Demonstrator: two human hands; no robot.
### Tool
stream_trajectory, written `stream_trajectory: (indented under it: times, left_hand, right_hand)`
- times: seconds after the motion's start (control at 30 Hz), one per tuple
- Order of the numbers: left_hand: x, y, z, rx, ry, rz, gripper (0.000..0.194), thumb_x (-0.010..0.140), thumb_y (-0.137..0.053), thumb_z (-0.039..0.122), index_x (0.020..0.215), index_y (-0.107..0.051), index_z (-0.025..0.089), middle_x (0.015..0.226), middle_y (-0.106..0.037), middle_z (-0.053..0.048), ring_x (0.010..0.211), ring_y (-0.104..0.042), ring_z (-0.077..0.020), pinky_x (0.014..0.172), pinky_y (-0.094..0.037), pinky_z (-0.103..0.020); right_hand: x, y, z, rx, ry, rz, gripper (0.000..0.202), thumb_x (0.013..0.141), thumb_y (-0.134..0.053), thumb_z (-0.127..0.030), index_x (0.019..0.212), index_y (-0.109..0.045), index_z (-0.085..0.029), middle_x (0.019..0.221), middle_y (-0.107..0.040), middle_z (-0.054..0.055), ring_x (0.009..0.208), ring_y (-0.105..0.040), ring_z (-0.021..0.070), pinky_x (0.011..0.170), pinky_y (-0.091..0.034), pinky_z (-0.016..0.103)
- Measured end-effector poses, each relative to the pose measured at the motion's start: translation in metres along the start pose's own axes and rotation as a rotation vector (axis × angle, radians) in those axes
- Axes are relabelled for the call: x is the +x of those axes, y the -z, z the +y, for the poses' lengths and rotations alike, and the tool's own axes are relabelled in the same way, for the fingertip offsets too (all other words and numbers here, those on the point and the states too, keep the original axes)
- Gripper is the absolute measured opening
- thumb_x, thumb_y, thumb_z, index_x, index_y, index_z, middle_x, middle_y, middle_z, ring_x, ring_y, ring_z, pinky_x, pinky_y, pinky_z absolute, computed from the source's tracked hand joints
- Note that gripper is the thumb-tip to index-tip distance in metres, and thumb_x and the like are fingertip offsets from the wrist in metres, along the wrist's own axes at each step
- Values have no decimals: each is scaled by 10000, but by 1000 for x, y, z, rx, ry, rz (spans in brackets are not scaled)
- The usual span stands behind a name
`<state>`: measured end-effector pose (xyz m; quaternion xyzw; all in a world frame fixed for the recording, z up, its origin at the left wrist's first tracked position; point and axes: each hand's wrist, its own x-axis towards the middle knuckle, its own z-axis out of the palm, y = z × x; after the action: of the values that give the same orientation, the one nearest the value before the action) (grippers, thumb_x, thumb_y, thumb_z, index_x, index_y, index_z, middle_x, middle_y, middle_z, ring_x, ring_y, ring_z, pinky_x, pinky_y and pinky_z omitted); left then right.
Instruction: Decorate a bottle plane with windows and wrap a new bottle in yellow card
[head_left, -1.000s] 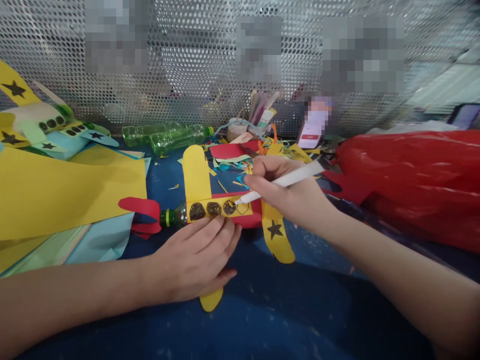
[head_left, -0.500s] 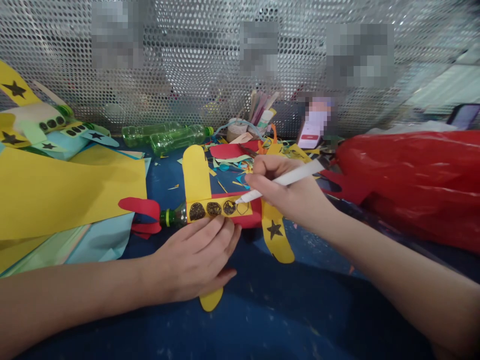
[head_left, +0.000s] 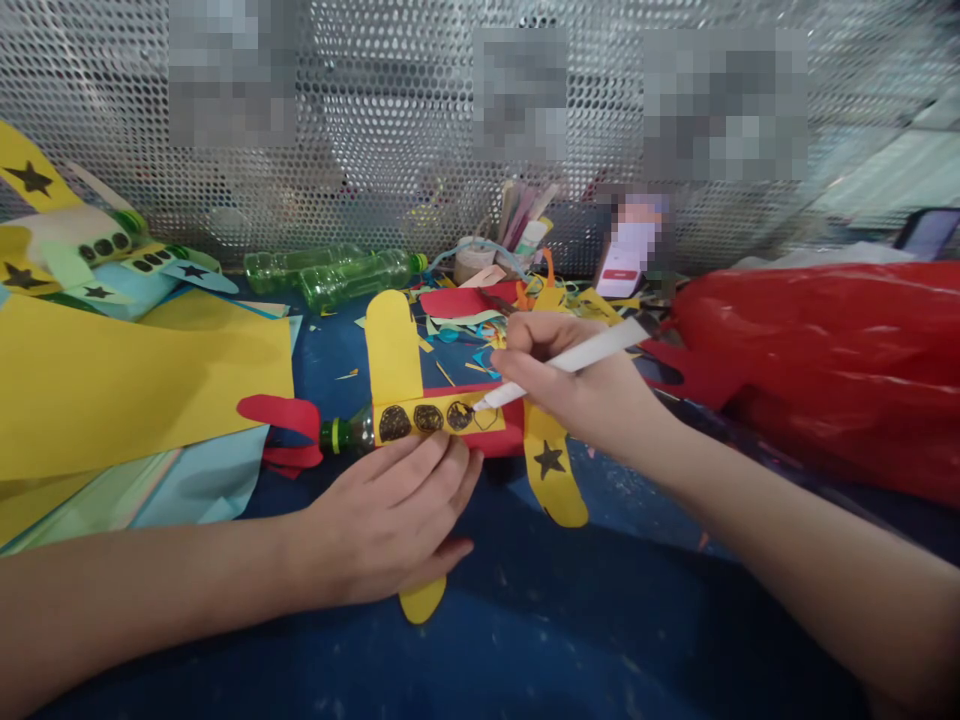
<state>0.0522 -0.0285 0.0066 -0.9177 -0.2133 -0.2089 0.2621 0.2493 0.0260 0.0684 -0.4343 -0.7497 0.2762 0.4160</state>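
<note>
Fingers of the left hand (head_left: 394,520), just below the middle of the frame, lie nearly flat and close together along the near side of a bottle airplane (head_left: 506,440), with the thumb apart from them. A yellow paper tip (head_left: 424,600) shows under that hand, over the blue tabletop (head_left: 525,630). Right-hand fingers and thumb pinch a white marker (head_left: 574,362); the right hand (head_left: 600,400) angles it down to the third circle on the airplane's yellow strip (head_left: 480,437). Two circles are filled black, the third is mostly filled and the fourth is outlined. The airplane lies sideways at centre, its red paper propeller (head_left: 281,410) to the left and a starred yellow tail piece (head_left: 566,500) to the right.

Colored paper sheets (head_left: 150,390) cover the left side; a red plastic bag (head_left: 825,370) fills the right. Beyond lie paper scraps (head_left: 465,302), two green bottles (head_left: 364,280) and, at upper left, more bottle airplanes (head_left: 135,285). A lit phone (head_left: 630,250) leans near the perforated metal screen (head_left: 405,110) behind.
</note>
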Motion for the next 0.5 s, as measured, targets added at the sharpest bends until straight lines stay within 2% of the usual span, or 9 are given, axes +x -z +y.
stream_trajectory:
  times: [0.5]
  left_hand:
    - [1,1,0,-3,0,-11,489,919,-467,431,1247,-584,88,1208,-632,-100,1148,-539,-225,996,-409,-302]
  right_hand:
    - [0,-3,1,29,-1,3,318,770,-547,-134,517,-364,-201,461,-347,-74,443,-276,59,421,-215,238]
